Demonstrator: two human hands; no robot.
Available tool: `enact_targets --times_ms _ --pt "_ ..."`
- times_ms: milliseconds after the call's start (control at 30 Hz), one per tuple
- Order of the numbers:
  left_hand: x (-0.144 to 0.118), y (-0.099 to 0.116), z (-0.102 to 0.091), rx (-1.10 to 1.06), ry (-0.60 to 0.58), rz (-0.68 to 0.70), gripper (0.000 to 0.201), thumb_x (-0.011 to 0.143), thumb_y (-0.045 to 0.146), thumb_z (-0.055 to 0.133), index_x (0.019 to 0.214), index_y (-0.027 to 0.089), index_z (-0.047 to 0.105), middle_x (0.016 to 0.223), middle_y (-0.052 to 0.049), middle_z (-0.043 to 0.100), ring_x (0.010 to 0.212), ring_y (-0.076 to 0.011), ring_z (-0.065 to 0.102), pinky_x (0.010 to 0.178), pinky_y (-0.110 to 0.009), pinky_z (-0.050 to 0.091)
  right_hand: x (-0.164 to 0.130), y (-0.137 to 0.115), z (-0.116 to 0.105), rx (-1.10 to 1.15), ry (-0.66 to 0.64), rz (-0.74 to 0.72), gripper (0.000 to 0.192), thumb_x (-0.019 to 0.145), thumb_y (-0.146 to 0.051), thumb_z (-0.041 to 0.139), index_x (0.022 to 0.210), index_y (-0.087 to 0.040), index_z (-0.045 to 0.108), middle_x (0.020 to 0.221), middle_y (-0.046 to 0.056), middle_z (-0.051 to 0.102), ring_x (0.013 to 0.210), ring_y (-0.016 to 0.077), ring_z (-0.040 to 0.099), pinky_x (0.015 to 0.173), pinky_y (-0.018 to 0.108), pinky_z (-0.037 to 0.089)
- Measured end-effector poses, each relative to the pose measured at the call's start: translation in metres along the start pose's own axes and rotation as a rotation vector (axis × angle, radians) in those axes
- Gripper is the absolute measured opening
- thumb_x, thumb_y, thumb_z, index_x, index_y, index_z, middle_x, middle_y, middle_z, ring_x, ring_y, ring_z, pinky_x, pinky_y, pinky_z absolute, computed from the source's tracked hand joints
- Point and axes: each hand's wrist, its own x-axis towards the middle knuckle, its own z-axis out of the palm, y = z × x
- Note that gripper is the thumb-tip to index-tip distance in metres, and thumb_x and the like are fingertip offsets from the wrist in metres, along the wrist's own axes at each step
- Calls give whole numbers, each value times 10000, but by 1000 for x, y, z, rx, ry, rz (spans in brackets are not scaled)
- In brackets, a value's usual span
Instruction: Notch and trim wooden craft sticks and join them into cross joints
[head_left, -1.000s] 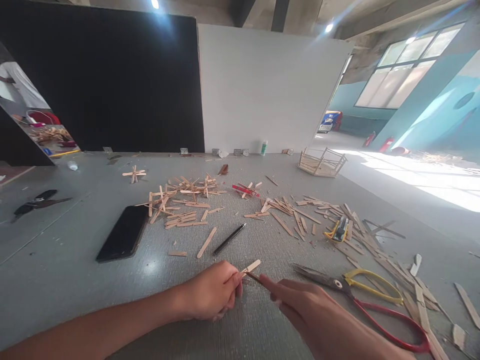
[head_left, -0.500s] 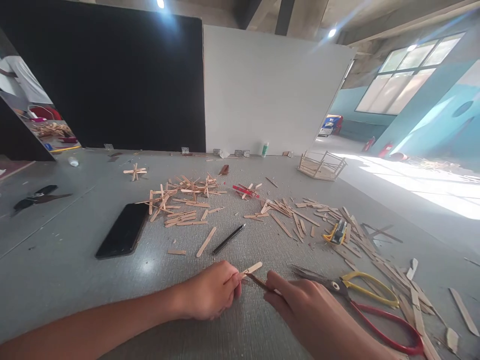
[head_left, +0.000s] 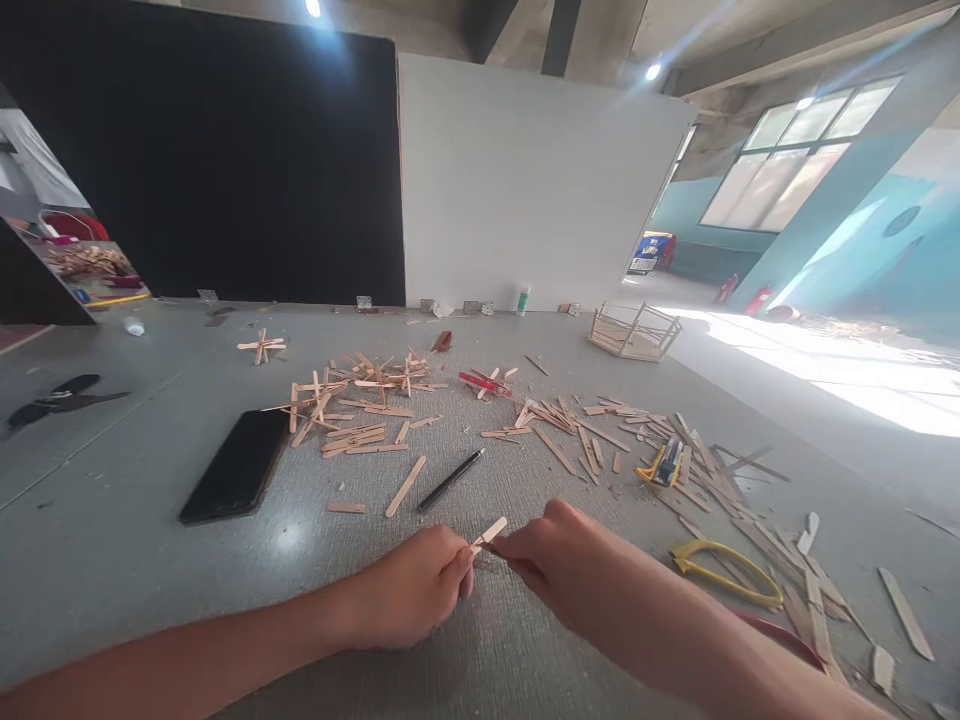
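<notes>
Between both hands (head_left: 480, 580), wooden stick (head_left: 491, 531)

Craft workshop in an industrial hall — bare concrete ceiling beams, high windows (head_left: 795, 150). Grey worktable (head_left: 112, 520) strewn with wooden craft sticks (head_left: 360, 440); beyond the sticks, a glue bottle (head_left: 522, 299) — right of them, a stick-built frame (head_left: 634, 332) and scissors (head_left: 724, 575).

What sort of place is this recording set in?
Probably a craft workshop in a large industrial hall. A grey worktable is strewn with flat wooden craft sticks, yellow-and-red handled scissors lie beside them, and a half-built stick frame model stands at the back.
</notes>
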Motion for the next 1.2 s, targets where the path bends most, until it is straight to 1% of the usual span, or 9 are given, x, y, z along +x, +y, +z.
enact_targets --times_ms 200,267,533,700,800,933,1000,1100,1200 --pt "2 -2 2 5 3 4 434 1022 405 354 633 227 423 498 53 402 453 -128 377 442 -240 312 -19 -8 48 11 41 120 535 838 35 468 1287 -158 687 675 -1 678 511 119 556 497 261 335" --pt "2 -1 2 13 4 3 449 1023 409 349 617 227 410 494 50 407 447 -127 383 441 -241 319 -23 -7 54 60 22 104 584 810 44 455 1344 -104 640 656 -1 676 473 114 529 478 268 317" --pt "2 0 5 43 31 13 393 1030 372 289 720 218 475 508 52 425 460 -133 419 446 -226 332 -6 1 9 -91 -91 61 612 527 -11 665 1124 -139 706 1004 120 756 834 262 724 724 317 531" --pt "3 -8 11 84 93 66 445 1045 405 255 680 226 437 516 43 423 515 -150 442 517 -257 345 -8 -11 44 -284 -78 63 554 612 -28 658 1161 -103 690 908 121 767 672 249 737 553 310 519" --pt "1 -10 13 131 147 115 386 1035 354 305 687 227 412 609 28 461 623 -167 470 606 -285 347 -20 -22 70 -294 20 145 681 672 34 563 1347 -58 567 906 95 767 669 230 745 518 294 515" --pt "-2 -12 12 177 133 143 364 1027 324 329 679 232 388 603 33 452 600 -163 444 601 -301 322 -25 -30 72 -271 27 214 748 687 84 511 1423 -55 510 869 93 765 651 206 745 516 261 514" --pt "-4 -13 11 187 112 150 353 1021 312 342 686 227 412 596 32 469 596 -164 462 598 -299 326 -16 -29 58 -248 -34 233 705 673 87 536 1363 -48 587 834 105 764 634 218 751 508 260 502" --pt "-5 -15 12 191 123 140 279 1009 292 356 766 221 474 661 21 506 663 -178 507 623 -289 356 6 -21 32 -146 -149 224 408 677 40 630 1033 -114 757 717 67 748 578 198 732 512 248 494" --pt "-4 -17 13 162 124 103 262 1018 319 333 812 227 468 613 44 457 612 -168 481 592 -269 378 24 -16 19 -120 -161 198 211 669 -29 718 817 -173 764 627 24 716 549 189 722 527 251 514"
